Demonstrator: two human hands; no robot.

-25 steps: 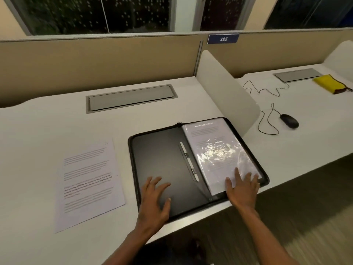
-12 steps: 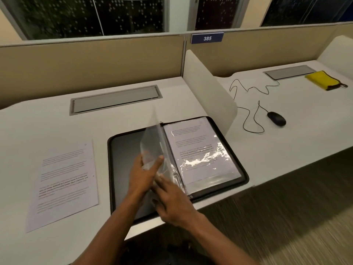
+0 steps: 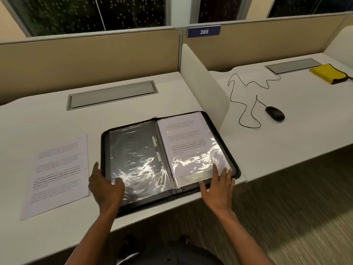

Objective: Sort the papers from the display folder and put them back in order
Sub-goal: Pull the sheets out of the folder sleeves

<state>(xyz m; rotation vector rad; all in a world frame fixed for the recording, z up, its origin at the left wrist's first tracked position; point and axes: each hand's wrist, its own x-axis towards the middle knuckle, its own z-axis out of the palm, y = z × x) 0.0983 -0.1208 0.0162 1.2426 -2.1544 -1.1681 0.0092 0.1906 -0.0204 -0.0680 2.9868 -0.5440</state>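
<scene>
A black zip display folder (image 3: 236, 170) lies open on the white desk (image 3: 47, 119). An empty clear sleeve (image 3: 133, 155) lies flat over its left half. The right half shows a printed page inside a sleeve (image 3: 189, 144). My left hand (image 3: 106, 185) rests on the folder's near left corner, thumb on the clear sleeve, fingers at the folder's left edge. The straight fingers of my right hand (image 3: 217, 186) lie on the bottom of the right sleeve. A loose printed sheet (image 3: 57, 175) lies on the desk left of the folder.
A white curved divider (image 3: 202, 85) stands just right of the folder. Beyond it are a black mouse (image 3: 275, 113) with its cable and a yellow pouch (image 3: 327, 73). A grey cable hatch (image 3: 112, 94) sits behind the folder. The desk's front edge runs under my wrists.
The clear sleeve that stood mid-turn half a second ago now lies flat on the folder's left half. My right hand went back to the right page, my left to the left corner.
</scene>
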